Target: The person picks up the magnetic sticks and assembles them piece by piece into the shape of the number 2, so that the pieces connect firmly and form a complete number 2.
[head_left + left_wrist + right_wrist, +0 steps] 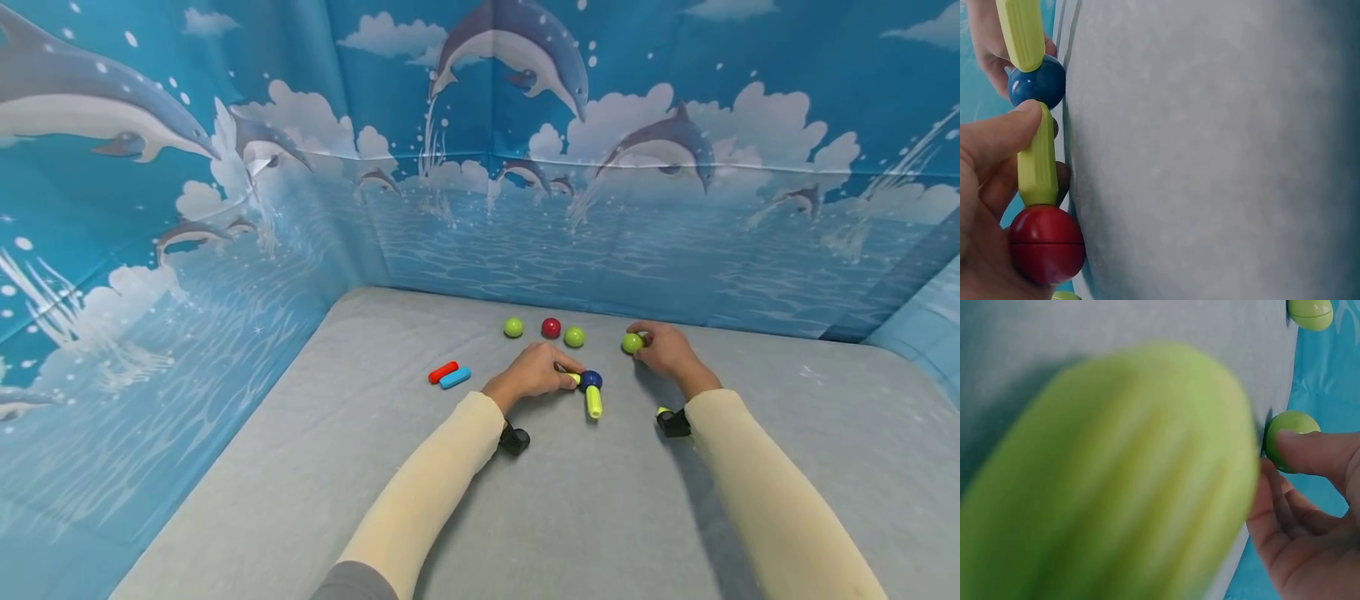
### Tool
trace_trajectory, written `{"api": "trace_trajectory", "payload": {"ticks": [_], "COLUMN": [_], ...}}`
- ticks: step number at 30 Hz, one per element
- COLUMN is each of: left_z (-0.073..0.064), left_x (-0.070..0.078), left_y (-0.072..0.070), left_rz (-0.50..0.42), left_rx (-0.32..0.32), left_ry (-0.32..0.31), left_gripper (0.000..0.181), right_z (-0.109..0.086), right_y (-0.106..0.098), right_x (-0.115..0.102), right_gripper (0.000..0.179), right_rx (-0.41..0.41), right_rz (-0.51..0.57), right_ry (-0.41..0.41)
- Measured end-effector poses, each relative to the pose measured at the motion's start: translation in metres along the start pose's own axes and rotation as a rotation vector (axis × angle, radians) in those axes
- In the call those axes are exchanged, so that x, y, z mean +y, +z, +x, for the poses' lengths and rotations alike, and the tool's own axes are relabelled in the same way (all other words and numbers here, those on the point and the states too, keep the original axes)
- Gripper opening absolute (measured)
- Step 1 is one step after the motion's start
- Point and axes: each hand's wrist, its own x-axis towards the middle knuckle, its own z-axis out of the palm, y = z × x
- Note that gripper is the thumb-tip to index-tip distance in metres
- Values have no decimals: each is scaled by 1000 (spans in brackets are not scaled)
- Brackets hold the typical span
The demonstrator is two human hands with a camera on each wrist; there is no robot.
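Observation:
My left hand (536, 369) pinches a ridged yellow-green toy rod (1038, 162) between thumb and fingers. One end of that rod meets a blue ball (591, 381), and a red ball (1047, 245) sits at its other end, against the palm. A second yellow-green rod (593, 402) sticks out from the blue ball. Farther right, my right hand (667, 348) pinches a green ball (1291, 440) with thumb and fingertips, at the bed-like surface. Another yellow-green rod (1129, 481) looms blurred before the right wrist camera; the head view mostly hides it behind that camera.
Toward the back lie a green ball (513, 327), a red ball (551, 328) and another green ball (574, 337). A red rod (443, 372) and a blue rod (455, 378) lie left on the grey cloth (300, 467). A dolphin-print curtain (480, 225) borders the back and left.

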Motion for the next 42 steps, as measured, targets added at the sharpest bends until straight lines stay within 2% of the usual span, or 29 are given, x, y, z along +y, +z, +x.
{"api": "trace_trajectory", "payload": {"ticks": [7, 10, 14, 20, 26, 34, 39, 42], "left_z": [0, 1, 1, -1, -1, -2, -1, -1], "left_x": [-1, -2, -5, -5, -1, -1, -1, -1], "left_y": [1, 1, 2, 1, -1, -1, -2, -1], "left_rz": [-2, -10, -26, -27, -16, -16, -15, -16], "left_rx": [-7, -4, -6, -11, -10, -7, -7, -11], "left_ry": [-1, 18, 35, 14, 6, 11, 10, 10], "left_gripper": [28, 28, 28, 28, 28, 28, 28, 28], "right_z": [-5, -8, -11, -13, -16, -23, -27, -32], "right_y": [1, -1, -3, -2, -1, -2, -4, -5], "right_x": [4, 4, 3, 3, 2, -2, -6, -9], "right_gripper": [46, 48, 47, 44, 38, 43, 40, 37], "right_rx": [42, 30, -7, -18, 7, 55, 74, 87], "right_rz": [-30, -26, -27, -19, 6, -32, 7, 20], "right_ry": [-9, -18, -71, -82, -61, -97, -93, -131]}}
